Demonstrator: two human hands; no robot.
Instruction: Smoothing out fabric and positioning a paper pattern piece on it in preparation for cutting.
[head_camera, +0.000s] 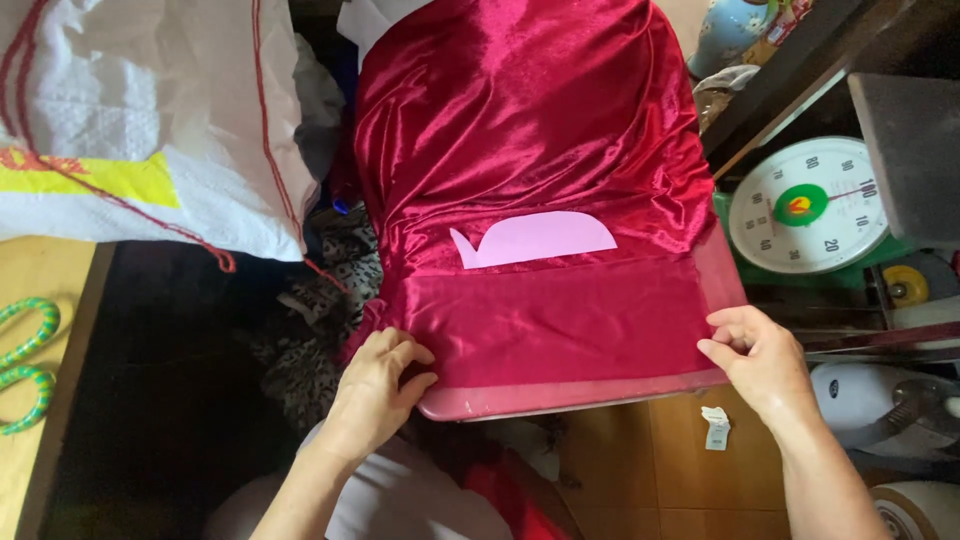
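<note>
A shiny dark-red satin cloth lies draped over a small reddish board in front of me. Its near edge is folded back into a flat band across the board. A pale pink paper pattern piece with a curved top rests on the cloth just beyond the fold. My left hand pinches the fold at the board's left near corner. My right hand grips the fold at the right near corner.
A large white woven sack sits at the upper left. A round dial weighing scale stands to the right, beside dark shelving. A green-and-white cord lies on a wooden surface at the left. Patterned fabric is piled under the board.
</note>
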